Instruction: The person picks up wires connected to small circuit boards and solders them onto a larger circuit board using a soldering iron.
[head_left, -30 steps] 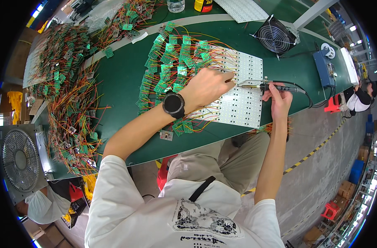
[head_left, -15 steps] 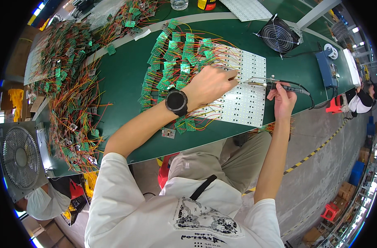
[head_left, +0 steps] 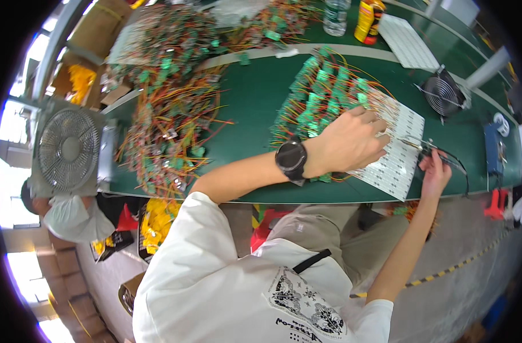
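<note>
My right hand (head_left: 436,173) grips a soldering iron (head_left: 425,150) with a thin metal guide along its shaft; its tip points left, over a white perforated panel (head_left: 403,171). My left hand (head_left: 351,143), with a black watch (head_left: 291,159) on its wrist, rests over the panel's left part. Its fingers are curled, and whatever they pinch is hidden. Rows of small green circuit boards (head_left: 312,102) with red and yellow wires lie along the panel's left side, some wires reaching onto it. My left hand and forearm hide part of them.
Heaped wired boards (head_left: 175,131) cover the table's left. At the back stand a clear bottle (head_left: 336,17), a yellow container (head_left: 368,22) and another white panel (head_left: 408,41). A small black fan (head_left: 442,94) and a blue box (head_left: 493,150) are on the right. A large fan (head_left: 70,150) stands left.
The view has swung left, so the table and both hands appear further right. My left hand's fingers look more curled over the panel; the right still holds the soldering iron.
</note>
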A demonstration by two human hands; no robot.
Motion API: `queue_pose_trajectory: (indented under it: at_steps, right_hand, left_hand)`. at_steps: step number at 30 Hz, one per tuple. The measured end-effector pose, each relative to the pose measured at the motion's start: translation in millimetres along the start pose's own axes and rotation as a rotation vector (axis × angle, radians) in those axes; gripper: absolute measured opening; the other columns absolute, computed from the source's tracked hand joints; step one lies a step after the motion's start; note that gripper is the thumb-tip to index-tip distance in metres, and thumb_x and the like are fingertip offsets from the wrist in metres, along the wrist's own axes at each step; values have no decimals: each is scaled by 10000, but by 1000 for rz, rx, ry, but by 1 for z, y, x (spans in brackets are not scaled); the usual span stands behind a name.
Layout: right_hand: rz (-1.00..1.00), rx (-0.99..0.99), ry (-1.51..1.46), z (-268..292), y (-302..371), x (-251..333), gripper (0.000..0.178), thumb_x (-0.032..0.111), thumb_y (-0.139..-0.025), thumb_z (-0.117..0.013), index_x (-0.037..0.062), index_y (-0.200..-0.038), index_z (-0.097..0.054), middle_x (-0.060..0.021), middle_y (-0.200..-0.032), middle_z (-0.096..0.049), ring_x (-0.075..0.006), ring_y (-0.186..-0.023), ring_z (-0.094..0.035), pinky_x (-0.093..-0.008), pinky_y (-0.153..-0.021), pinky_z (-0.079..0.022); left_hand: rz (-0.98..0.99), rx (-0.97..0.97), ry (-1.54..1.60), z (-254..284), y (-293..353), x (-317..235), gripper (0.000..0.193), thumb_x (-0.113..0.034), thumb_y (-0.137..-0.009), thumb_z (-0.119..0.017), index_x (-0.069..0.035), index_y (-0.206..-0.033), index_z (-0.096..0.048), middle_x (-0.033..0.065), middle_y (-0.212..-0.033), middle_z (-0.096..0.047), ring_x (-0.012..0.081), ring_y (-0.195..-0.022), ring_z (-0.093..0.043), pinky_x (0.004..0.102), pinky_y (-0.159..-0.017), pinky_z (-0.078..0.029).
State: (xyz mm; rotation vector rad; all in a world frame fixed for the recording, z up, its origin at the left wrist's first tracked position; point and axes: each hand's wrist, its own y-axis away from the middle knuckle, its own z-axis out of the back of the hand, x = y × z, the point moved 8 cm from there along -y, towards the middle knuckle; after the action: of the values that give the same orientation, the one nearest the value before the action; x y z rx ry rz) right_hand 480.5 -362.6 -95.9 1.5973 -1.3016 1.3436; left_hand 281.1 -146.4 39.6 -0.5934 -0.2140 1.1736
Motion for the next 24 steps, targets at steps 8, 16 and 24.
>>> queue_pose_trajectory:
  at_steps: [8,16,24]
  right_hand:
    - [18,36,-34,-6,3,2,213,112,-934,-661,-50,-1073,-656,-84,-754,-659,-145,-586,-598,-255,-543,-441]
    - [28,62,-52,-8,2,3,213,114,-929,-668,-49,-1065,-660,-78,-753,-667,-144,-577,-604,-246,-542,-432]
    - [-4,39,-50,-8,2,1,216,126,-913,-683,-47,-1040,-656,-79,-735,-656,-151,-560,-604,-245,-523,-430]
  left_hand:
    - [723,-110,-264,79,171,44,105,-164,-838,-703,-70,-870,-668,65,-751,-637,261,-641,-638,372,-575,-511]
    - [1153,-232,-796,160,294,59,220,-248,-928,-652,-66,-806,-642,98,-788,-657,327,-610,-636,430,-513,-469]
    - [1155,-219,-612,151,311,79,223,-262,-882,-698,-43,-852,-670,103,-865,-664,318,-789,-651,420,-668,-509]
